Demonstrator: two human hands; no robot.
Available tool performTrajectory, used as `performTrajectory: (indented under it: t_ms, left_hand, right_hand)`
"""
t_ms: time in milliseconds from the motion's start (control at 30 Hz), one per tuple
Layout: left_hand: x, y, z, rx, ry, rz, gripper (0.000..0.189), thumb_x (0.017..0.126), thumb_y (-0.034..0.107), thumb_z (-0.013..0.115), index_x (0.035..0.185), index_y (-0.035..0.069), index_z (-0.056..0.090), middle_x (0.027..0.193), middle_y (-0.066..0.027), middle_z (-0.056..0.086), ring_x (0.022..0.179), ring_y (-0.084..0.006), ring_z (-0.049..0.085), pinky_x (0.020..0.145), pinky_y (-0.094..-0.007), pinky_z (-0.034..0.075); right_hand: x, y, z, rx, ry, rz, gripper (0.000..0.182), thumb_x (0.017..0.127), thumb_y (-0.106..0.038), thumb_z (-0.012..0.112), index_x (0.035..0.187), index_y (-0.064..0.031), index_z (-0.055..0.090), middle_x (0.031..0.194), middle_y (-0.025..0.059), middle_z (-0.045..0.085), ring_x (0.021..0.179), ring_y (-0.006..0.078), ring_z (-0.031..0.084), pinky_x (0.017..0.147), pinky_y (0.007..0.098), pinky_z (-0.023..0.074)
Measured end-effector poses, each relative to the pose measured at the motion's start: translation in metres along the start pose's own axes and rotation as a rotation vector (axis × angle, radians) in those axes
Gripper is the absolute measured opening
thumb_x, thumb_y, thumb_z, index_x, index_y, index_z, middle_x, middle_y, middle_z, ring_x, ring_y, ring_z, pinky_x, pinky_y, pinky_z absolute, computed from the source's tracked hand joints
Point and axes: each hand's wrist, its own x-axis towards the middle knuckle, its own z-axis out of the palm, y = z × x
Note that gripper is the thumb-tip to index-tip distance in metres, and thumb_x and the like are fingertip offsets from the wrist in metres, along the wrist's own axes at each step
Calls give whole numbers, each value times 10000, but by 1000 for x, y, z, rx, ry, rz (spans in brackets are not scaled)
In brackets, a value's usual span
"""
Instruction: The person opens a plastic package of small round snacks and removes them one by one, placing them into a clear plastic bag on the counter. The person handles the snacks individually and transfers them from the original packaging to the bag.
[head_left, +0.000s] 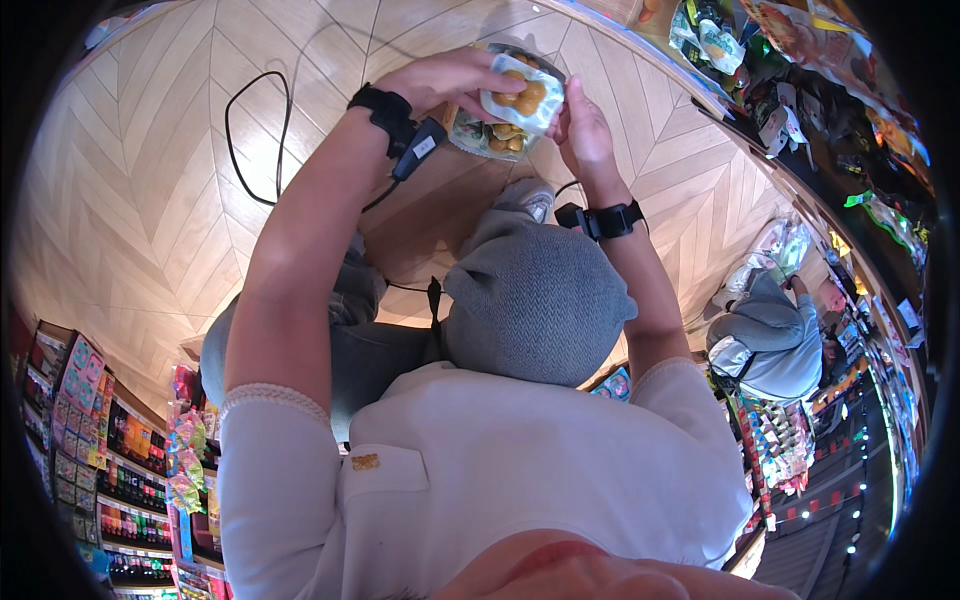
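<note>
My left hand (457, 79) holds a small clear snack packet (529, 94) with round golden-brown pieces inside; its thumb lies across the front. My right hand (589, 131) is at the packet's right edge, thumb raised and fingertips against or just behind that edge; whether they grip it is unclear. Beneath the small packet is a larger clear bag (506, 142) with similar golden-brown pieces, partly covered by the packet and my left hand. Both wrists wear black straps with small devices. Below the hands are my bent knee (540, 300) in grey trousers and a shoe (529, 199).
A black cable (281, 142) loops over the herringbone wood floor (172, 135). Shelves with bottles (135, 480) stand at lower left. Along the right runs a display of packaged goods (795, 112). Another person (772, 337) crouches at right, near a clear bag (784, 244).
</note>
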Motion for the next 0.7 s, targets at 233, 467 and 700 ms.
performTrajectory:
  t_ms: [233,467,700]
  left_hand:
    - [-17,1,-53,203,231,-60,414,841,431,685,1109,117,666,965,0,684,789,-82,644,688,-224,516]
    - [-17,-7,-62,47,310,-96,406,840,417,693,1101,109,651,1017,1,671,900,-92,632,770,-250,493]
    - [-18,-9,-57,-57,361,-9,441,869,421,694,1165,100,638,1113,-12,663,1032,-103,632,890,-269,489]
  right_hand:
    - [18,48,6,-1475,-445,-466,215,925,-281,594,995,-108,701,967,63,703,881,219,680,681,369,550]
    - [21,56,33,-1895,-531,-490,165,807,-254,647,831,-98,696,867,69,682,885,276,658,688,412,546]
    - [20,55,28,-1901,-486,-558,156,786,-244,663,826,-97,700,872,51,684,910,265,662,692,411,549]
